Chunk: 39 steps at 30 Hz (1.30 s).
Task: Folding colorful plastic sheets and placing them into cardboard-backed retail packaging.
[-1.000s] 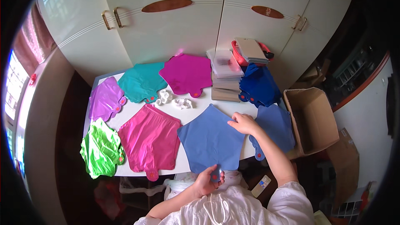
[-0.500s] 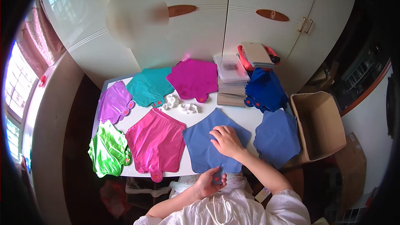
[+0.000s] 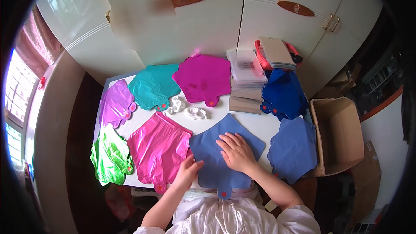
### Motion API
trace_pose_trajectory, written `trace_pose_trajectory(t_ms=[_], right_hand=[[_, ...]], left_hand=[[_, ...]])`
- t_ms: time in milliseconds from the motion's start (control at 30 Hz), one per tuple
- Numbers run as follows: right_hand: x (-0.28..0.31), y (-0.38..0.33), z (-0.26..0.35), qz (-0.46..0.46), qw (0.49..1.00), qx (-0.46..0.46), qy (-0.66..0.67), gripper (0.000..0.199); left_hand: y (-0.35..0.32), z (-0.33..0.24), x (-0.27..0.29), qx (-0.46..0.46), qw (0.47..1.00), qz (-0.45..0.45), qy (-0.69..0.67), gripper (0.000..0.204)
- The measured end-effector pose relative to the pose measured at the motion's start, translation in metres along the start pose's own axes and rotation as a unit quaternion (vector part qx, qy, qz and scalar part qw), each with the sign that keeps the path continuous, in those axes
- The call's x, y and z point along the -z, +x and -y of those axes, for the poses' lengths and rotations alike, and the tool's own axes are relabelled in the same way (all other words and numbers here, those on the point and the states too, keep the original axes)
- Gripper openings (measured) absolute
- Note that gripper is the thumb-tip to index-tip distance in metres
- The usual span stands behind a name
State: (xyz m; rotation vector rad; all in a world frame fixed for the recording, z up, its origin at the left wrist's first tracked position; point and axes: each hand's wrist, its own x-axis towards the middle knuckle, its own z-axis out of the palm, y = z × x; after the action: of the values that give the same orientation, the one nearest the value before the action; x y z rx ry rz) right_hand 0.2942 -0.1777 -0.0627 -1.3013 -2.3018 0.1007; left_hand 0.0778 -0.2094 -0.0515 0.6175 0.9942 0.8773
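A dusty-blue, five-cornered flat foil balloon (image 3: 212, 145) lies near the front of the white table, its tail with a red dot hanging past the near edge. On its upper right part my right hand (image 3: 237, 151) rests flat, fingers spread. My left hand (image 3: 187, 173) is by the balloon's left edge, fingers loosely bent and apart, with nothing visible in them. Just left lies a shiny pink foil balloon (image 3: 158, 147), partly behind that hand. Another dusty-blue foil balloon (image 3: 294, 147) lies to the right.
Green (image 3: 110, 158), lilac (image 3: 117, 104), teal (image 3: 154, 86), magenta (image 3: 203, 78) and dark-blue (image 3: 284, 95) foil pieces surround the work. Crumpled white bits (image 3: 196, 113) lie mid-table. Stacked packets (image 3: 247, 78) and a red basket (image 3: 261, 56) stand behind; an open cardboard box (image 3: 340, 134) is at right.
My left hand has let go of the blue balloon's tail and moved left and up to its left edge. The tail now lies uncovered. My right hand stays on the balloon, flatter.
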Motion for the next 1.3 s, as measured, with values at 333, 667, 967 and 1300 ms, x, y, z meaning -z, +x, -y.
trace_pose_trajectory(t_ms=[333, 667, 967, 1300], right_hand=[[-0.001, 0.001, -0.002, 0.026, 1.000, 0.002, -0.013, 0.038], [0.000, 0.003, -0.003, 0.058, 0.998, -0.001, -0.020, 0.042], [0.000, 0.007, -0.008, 0.051, 0.999, 0.010, -0.002, 0.047], [0.004, 0.007, -0.006, 0.091, 0.996, -0.003, -0.024, 0.054]], left_hand=[[0.032, -0.017, -0.021, -0.178, 0.719, -0.162, 0.652, 0.028], [0.019, -0.034, -0.027, -0.124, 0.708, -0.090, 0.689, 0.028], [0.023, -0.022, -0.057, -0.252, 0.689, 0.017, 0.679, 0.020], [0.017, -0.012, -0.053, -0.279, 0.706, -0.080, 0.646, 0.025]])
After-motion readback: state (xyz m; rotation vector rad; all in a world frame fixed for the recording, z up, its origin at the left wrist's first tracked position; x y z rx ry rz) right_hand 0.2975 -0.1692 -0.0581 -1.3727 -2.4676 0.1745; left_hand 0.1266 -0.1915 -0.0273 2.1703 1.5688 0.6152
